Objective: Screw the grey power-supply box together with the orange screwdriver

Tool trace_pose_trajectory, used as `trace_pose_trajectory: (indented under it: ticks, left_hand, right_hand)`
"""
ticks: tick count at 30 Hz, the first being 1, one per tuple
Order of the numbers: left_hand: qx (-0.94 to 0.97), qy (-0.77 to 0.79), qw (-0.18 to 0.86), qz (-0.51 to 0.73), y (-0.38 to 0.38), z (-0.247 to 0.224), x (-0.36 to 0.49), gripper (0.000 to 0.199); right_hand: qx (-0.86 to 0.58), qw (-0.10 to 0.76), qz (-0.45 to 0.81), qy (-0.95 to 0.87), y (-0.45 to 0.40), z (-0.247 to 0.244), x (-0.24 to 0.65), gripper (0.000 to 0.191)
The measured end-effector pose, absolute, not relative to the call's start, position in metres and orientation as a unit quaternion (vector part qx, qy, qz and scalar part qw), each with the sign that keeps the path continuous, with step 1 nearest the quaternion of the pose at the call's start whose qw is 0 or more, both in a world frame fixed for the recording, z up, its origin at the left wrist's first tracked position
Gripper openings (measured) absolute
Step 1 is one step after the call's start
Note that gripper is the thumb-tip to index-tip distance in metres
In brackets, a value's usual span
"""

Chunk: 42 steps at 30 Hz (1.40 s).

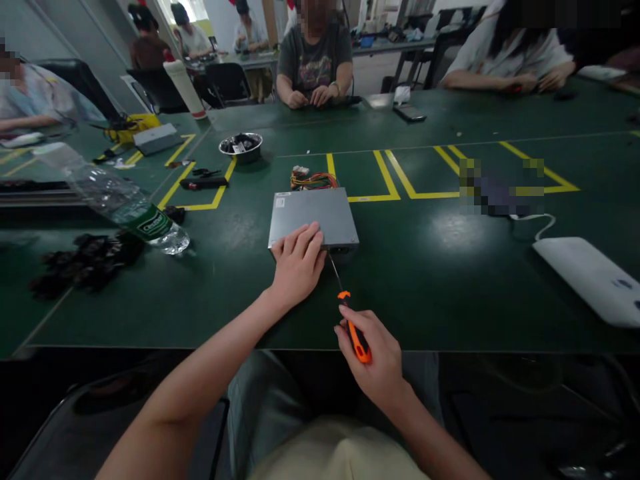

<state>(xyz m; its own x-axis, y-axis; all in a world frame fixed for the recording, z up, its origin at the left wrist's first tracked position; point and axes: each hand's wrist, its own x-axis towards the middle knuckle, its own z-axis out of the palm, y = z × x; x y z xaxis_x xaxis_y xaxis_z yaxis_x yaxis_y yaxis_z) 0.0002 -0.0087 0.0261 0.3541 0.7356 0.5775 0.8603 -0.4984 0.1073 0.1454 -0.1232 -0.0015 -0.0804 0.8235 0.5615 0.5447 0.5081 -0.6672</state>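
A grey metal computer power supply (313, 215) lies flat on the green table in front of me, with a bundle of coloured cables (313, 180) at its far side. My left hand (299, 267) holds its near edge, fingers laid over the top and palm against the front. In my right hand (373, 353) is a screwdriver (358, 340) with an orange and black handle, the fingers closed round it. Its thin shaft points up and away to the front face, close beside my left hand. The tip is too small to make out there.
Left of me are a plastic water bottle (135, 210) lying down and a heap of black parts (87, 263). A metal bowl (241, 147) of dark parts stands farther back. A white device (593, 277) with a cable lies right. Several people sit around.
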Motion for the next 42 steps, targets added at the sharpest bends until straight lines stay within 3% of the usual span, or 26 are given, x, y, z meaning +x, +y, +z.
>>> trace_pose_trajectory:
  ticks: [4,11,17,20,27,34,42]
  left_hand:
    - [-0.825,-0.475,0.096,-0.29,-0.029,0.026,0.008,0.031]
    - [-0.817,-0.468,0.093,-0.324,-0.042,0.025,0.012,0.029]
    - [-0.805,-0.467,0.094,-0.353,-0.044,0.026,0.013,0.025]
    - [-0.804,-0.468,0.093,-0.355,-0.045,0.026,0.013,0.025]
    - [-0.809,-0.467,0.093,-0.345,-0.047,0.027,0.011,0.028]
    - [-0.807,-0.466,0.097,-0.35,-0.045,0.026,0.011,0.027]
    - [-0.817,-0.467,0.092,-0.325,0.004,0.031,0.004,0.026]
  right_hand:
    - [-0.521,0.493,0.199,-0.668,-0.15,0.008,0.154,0.028]
    - [-0.554,0.5,0.235,-0.622,-0.166,0.021,0.162,0.033]
    - [-0.555,0.447,0.095,-0.695,-0.166,0.029,0.16,0.022]
    - [-0.549,0.418,0.046,-0.722,-0.166,0.032,0.154,0.026]
    - [-0.58,0.461,0.152,-0.654,-0.168,0.032,0.142,0.031]
    - [-0.552,0.409,0.002,-0.727,-0.162,0.014,0.144,0.026]
    - [-0.509,0.338,-0.081,-0.787,-0.105,0.021,0.154,0.026]
